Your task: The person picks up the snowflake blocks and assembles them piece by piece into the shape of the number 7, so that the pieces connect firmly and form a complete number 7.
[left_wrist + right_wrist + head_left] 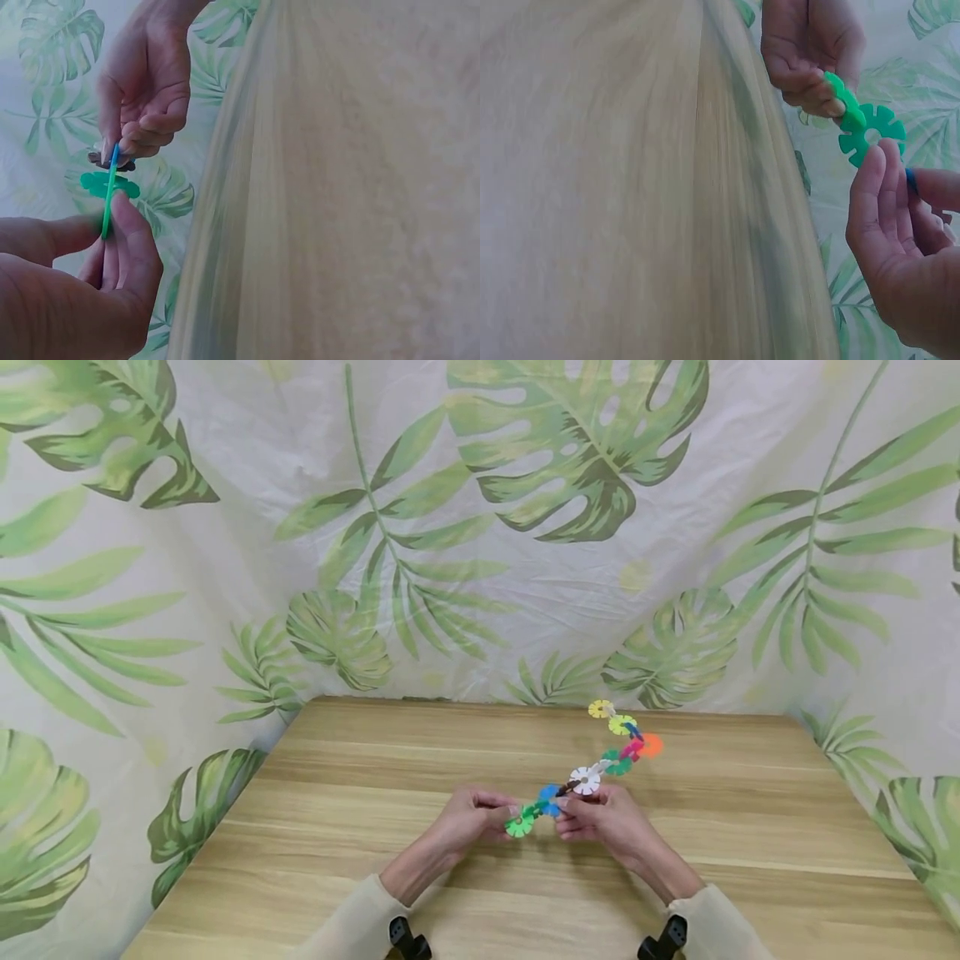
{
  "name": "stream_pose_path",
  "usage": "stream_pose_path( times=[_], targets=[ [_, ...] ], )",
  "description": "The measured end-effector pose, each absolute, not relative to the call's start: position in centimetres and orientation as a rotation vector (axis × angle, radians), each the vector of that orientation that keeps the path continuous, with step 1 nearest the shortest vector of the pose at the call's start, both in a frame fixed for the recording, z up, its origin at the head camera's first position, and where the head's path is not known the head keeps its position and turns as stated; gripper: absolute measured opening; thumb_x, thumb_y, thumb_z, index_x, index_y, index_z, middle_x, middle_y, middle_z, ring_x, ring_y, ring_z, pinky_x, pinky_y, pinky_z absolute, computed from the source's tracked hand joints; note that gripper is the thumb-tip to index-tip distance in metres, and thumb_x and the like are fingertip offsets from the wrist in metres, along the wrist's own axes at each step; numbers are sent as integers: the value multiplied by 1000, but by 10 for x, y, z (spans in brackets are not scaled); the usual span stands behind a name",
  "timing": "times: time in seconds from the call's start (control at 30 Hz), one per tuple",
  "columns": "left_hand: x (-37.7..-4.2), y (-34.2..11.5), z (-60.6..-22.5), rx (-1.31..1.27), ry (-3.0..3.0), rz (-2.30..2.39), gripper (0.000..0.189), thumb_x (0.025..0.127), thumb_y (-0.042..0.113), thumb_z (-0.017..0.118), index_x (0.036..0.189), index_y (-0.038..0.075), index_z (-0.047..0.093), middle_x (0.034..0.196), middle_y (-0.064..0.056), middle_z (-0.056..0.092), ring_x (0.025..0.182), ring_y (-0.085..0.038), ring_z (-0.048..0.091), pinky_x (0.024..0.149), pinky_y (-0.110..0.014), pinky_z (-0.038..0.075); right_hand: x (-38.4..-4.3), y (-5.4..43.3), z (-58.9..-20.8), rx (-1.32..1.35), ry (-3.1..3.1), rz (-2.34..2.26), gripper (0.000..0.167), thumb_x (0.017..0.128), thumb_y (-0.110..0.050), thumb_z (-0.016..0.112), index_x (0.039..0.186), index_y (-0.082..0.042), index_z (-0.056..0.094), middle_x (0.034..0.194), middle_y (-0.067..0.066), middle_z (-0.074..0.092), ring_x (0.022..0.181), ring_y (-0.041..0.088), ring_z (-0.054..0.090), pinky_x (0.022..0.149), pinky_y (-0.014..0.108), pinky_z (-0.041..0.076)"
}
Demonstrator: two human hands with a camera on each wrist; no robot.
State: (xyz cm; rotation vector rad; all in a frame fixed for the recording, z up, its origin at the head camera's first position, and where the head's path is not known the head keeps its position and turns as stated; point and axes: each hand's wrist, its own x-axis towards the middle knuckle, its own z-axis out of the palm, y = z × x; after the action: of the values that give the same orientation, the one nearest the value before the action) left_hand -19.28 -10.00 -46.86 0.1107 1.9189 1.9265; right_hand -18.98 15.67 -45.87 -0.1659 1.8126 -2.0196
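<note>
A chain of slotted plastic snowflake discs (585, 780), joined slot to slot, runs from between the hands away to the back right. At its near end, my left hand (472, 818) pinches a bright green disc (519, 827) between thumb and fingers. My right hand (607, 822) pinches a blue disc (548, 795) a little further along. Between these two sits a darker green disc (891, 122), its notched edge plain in the right wrist view. Beyond the right hand come brown, white, green, pink, orange, blue and yellow (600, 708) discs. The right fingers partly hide the blue disc.
The chain is held above a wood-grain table (360, 760). A pale cloth with green leaf prints (525, 585) hangs behind and at both sides of it. Dark camera mounts (408, 938) sit at the cream sleeves.
</note>
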Motion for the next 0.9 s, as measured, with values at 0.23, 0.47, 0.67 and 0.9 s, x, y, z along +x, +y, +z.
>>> stream_pose_path(
  times=[0.23, 0.47, 0.67, 0.9],
  targets=[
    [-189, -100, -468, 108, 1908, 1865, 27, 93, 8, 78, 115, -8, 73, 93, -4, 78, 76, -10, 73, 76, -25, 65, -191, 162, -461, -167, 1817, -1998, 16, 101, -7, 68, 108, 7, 68, 85, 3, 78, 79, 12, 77, 82, 34, 67],
    [-181, -91, -468, 146, 1905, 1808, 24, 88, 9, 84, 106, -5, 77, 86, -2, 80, 73, -9, 73, 73, -26, 65, -195, 168, -459, -148, 1828, -1999, 26, 99, -2, 68, 118, 13, 60, 92, 3, 79, 85, 17, 79, 86, 37, 67],
    [-192, -99, -466, 171, 1898, 1754, 36, 95, 20, 78, 120, -4, 72, 100, -11, 79, 83, -14, 74, 82, -30, 65, -194, 168, -459, -215, 1769, -1966, 22, 99, 0, 65, 118, 9, 58, 94, 2, 75, 83, 16, 77, 84, 36, 67],
    [-243, -117, -466, 40, 1882, 1899, 53, 106, 28, 64, 143, -7, 53, 132, -30, 67, 98, -21, 75, 91, -33, 65, -192, 171, -460, -320, 1645, -1877, 16, 100, 2, 62, 115, 3, 57, 92, 2, 70, 84, 18, 76, 83, 37, 67]
  ],
)
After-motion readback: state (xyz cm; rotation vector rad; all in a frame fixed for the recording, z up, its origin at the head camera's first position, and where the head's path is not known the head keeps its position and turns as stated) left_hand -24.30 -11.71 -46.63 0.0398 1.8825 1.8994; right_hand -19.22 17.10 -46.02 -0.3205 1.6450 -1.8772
